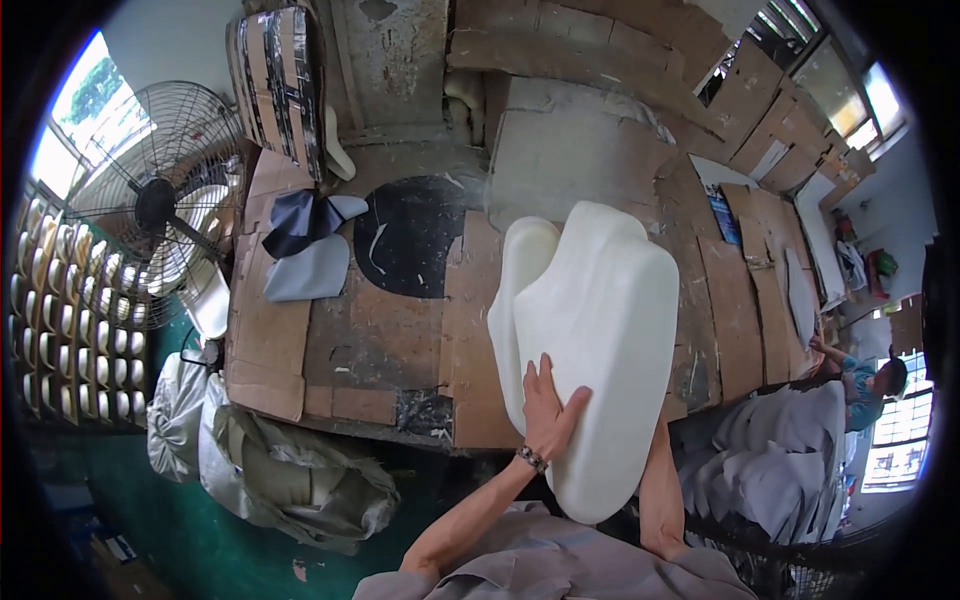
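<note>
Cream-coloured moulded foam pad [620, 310] fills the space before my chest, its lower end reaching past the front edge of the cardboard-covered worktop [375, 350] toward my lap. A second pad [508, 300] shows behind its left edge. My left hand [553, 412] lies on the front pad's face near that edge, fingers spread, thumb out, gripping nothing. My right forearm [660, 500] goes up behind the pad's lower right edge; the hand is hidden, so I cannot tell how its fingers stand. Left of both pads I have open room across the worktop, over a round black patch [410, 240], as far as the dark folded sheet [290, 225] and grey sheet [312, 270] near the left edge. Beyond that edge stands a fan [155, 205]; wrapped sacks [285, 480] sit below the front left corner.
</note>
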`<state>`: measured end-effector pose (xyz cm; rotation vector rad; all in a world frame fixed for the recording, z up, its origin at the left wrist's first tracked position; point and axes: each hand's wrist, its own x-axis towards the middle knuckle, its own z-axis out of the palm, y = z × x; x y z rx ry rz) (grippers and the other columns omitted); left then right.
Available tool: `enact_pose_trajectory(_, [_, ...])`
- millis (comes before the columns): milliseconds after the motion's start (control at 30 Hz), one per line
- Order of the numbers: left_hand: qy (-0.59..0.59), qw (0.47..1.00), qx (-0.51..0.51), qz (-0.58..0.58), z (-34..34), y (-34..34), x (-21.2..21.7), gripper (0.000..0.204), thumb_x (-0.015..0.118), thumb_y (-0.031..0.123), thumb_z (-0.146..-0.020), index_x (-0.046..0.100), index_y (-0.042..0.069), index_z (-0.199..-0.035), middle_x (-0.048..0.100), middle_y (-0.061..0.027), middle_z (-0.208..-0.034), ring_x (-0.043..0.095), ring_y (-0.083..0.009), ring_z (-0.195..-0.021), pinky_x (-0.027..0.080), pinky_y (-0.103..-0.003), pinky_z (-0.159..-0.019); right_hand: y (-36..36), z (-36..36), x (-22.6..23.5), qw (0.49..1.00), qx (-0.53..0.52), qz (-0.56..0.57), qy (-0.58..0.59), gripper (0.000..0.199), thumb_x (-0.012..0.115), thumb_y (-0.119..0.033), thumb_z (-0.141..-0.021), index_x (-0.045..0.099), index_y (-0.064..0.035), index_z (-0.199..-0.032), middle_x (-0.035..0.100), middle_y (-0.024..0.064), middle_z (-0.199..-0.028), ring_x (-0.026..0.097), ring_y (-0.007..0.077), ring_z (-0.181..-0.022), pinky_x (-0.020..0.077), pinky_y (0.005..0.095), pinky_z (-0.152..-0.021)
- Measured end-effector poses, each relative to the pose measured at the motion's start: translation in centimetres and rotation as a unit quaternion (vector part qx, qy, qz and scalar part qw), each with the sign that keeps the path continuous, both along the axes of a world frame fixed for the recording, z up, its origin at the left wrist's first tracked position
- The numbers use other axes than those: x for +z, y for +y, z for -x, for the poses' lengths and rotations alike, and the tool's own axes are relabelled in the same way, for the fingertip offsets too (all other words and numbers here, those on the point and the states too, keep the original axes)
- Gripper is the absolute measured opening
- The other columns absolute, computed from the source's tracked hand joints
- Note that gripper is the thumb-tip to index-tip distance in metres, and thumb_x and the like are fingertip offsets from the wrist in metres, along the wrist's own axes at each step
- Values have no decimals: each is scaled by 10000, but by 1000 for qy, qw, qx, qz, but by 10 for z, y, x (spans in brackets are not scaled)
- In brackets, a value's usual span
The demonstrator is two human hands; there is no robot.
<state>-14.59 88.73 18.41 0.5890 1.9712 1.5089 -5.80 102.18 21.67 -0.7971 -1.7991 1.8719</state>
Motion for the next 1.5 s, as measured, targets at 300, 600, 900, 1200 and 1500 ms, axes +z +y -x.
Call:
enact_pose_trajectory(300, [-8,994,19,-105,10,-38,5,994,588,565,-896,154,-68,-1528,220,-354,-1534,205,-474,-1449,182,-494,-1197,12,10,-5,999,5,19,-40,769,312,-597,-1035,261,-36,-1558,342,112,-1578,306,244,-1451,242,364,-1177])
enact_pose_trajectory(600, [-89,988,93,-88,30,-22,-64,842,486,539,-975,255,-75,-1503,281,-305,-1535,259,-420,-1441,192,-466,-1198,27,10,-26,997,9,59,-50,780,319,-602,-1030,251,-35,-1561,332,119,-1583,297,247,-1456,237,365,-1180])
enact_pose_trajectory(900, [-121,984,68,-112,44,8,-94,842,352,587,-1024,185,-57,-1540,201,-251,-1606,188,-354,-1498,154,-377,-1218,39,9,-43,995,5,97,-38,790,326,-608,-1026,242,-34,-1563,321,125,-1587,288,249,-1461,231,367,-1182])
enact_pose_trajectory(1200, [-84,975,77,-190,45,-14,-43,855,394,590,-1008,218,-60,-1535,252,-237,-1596,236,-316,-1486,188,-396,-1204,47,3,-70,990,-3,135,-48,801,332,-613,-1022,232,-33,-1566,311,131,-1591,278,251,-1466,225,369,-1184])
enact_pose_trajectory(1500, [-292,924,94,-227,59,-13,-66,860,376,620,-999,134,28,-1575,258,-162,-1596,305,-263,-1447,295,-382,-1169,67,8,-92,985,-12,162,-50,813,339,-619,-1017,223,-33,-1568,301,138,-1595,269,254,-1470,219,370,-1186])
